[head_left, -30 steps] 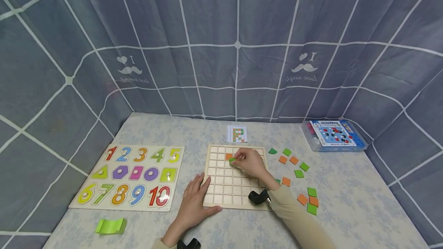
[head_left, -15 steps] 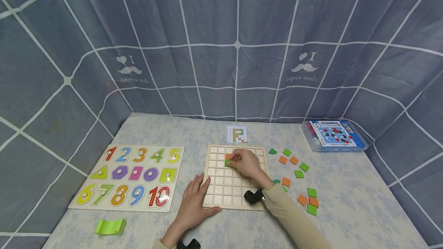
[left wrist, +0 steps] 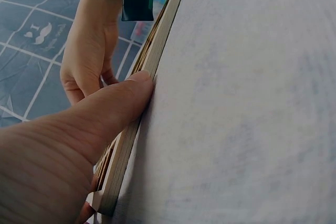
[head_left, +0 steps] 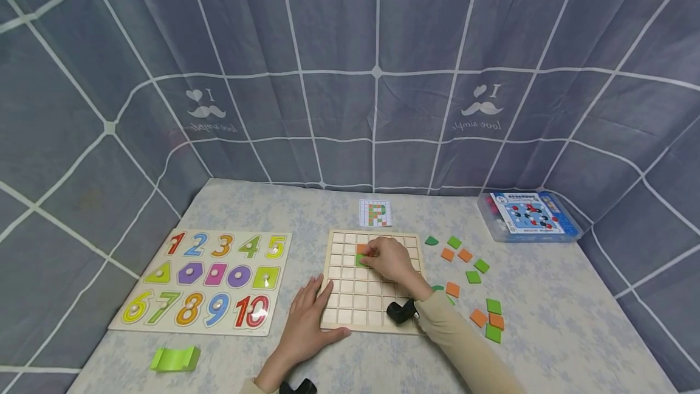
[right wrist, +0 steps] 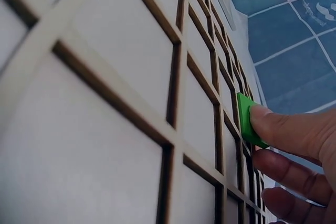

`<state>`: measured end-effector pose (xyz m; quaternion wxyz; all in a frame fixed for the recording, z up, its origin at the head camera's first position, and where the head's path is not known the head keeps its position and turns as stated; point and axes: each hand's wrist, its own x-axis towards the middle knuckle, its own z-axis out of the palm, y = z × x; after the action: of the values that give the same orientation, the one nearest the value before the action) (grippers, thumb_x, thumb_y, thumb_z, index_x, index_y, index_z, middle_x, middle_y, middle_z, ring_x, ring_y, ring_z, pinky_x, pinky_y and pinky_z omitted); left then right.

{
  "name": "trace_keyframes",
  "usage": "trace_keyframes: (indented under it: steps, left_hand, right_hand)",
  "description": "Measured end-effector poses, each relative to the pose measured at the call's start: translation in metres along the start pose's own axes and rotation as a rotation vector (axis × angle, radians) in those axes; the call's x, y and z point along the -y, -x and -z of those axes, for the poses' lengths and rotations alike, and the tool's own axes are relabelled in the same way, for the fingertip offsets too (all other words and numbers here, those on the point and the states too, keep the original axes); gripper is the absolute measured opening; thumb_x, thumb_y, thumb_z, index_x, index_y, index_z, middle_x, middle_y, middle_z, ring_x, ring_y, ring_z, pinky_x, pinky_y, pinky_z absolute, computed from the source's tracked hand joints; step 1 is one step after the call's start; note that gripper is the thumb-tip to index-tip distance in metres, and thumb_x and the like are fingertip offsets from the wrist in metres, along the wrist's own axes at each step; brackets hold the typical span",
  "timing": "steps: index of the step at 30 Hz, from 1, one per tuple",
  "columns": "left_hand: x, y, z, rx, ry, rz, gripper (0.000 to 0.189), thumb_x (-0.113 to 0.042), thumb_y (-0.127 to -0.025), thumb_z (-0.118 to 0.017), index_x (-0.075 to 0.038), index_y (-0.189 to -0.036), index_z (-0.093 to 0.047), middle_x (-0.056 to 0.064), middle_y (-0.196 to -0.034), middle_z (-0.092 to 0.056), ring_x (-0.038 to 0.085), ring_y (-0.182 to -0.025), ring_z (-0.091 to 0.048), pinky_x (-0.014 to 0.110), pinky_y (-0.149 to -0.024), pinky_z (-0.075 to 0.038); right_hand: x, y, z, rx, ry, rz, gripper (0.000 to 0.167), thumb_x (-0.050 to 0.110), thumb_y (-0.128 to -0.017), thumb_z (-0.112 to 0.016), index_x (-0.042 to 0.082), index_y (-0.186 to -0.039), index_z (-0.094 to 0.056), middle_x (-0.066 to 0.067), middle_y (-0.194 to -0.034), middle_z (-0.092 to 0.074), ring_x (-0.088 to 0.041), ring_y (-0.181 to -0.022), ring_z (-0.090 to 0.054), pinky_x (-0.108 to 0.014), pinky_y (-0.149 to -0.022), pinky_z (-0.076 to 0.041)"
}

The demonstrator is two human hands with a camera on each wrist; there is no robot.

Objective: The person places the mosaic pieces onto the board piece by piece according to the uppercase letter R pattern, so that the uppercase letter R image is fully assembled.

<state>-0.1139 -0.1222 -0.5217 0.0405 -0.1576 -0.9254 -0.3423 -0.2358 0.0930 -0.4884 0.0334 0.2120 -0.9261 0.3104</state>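
Note:
My right hand (head_left: 391,258) holds a green square tile (head_left: 360,261) at a cell in the upper part of the wooden grid board (head_left: 344,302). In the right wrist view the thumb lies on the green tile, with the other fingers bent below it. An orange square tile (head_left: 361,248) sits in the cell just behind, partly covered by the fingers. My left hand (head_left: 308,319) rests at the board's front left corner, fingers laid along the left edge. The left wrist view shows its thumb (left wrist: 118,100) against the front edge.
Several loose green and orange tiles (head_left: 473,277) lie right of the board. Behind it is a pattern card (head_left: 375,213). A number puzzle (head_left: 205,283) and a green curved block (head_left: 175,359) are on the left; a plastic box (head_left: 529,216) stands at the back right.
The right hand has shifted slightly left and toward the front with the green tile, which now lies at the cell in front of the orange one. The left hand has stayed put.

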Motion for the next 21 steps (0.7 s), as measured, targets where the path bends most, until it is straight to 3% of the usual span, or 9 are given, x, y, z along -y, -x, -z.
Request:
trace_keyframes:
  steps: [21]
  left_hand:
    - [-0.0005,0.0008,-0.0002,0.009,-0.001,0.003,0.094,-0.055,-0.073,-0.075,-0.003,-0.144,-0.041,0.021,-0.15,-0.027,0.037,-0.139,-0.016,0.056,-0.108,-0.015]
  right_hand:
    - [-0.0003,0.002,0.001,-0.024,0.041,0.031,0.014,0.025,-0.076,-0.081,0.022,-0.067,-0.07,0.009,-0.073,-0.058,-0.006,-0.06,-0.053,-0.026,-0.053,-0.044]
